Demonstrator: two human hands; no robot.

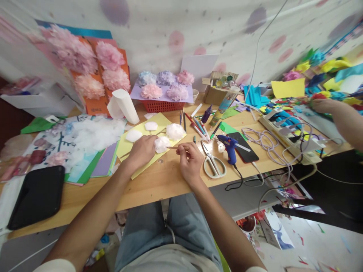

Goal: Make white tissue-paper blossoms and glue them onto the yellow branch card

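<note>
a blue plastic glue gun [230,147], scissors [211,160] with pale looped handles and scattered markers [199,127] crowd the wooden bench [159,193] at right; loose, fibrous cotton [95,132] lies at left. left hand [143,151] pinches a round, fluffy white puff [162,144] over the yellow sheet [141,170]; right hand [191,161] grips a thin brown stick [173,147] at the puff's edge.

You have a wooden table [159,185], and on it lie the scissors [214,166]. Just right of the scissors you find the glue gun [229,146], then the phone [248,156] and, farther right, the power strip [290,141]; left of them, the yellow sheet [163,121]; beyond and leftward, pens [193,122] and a red basket [159,106].
</note>
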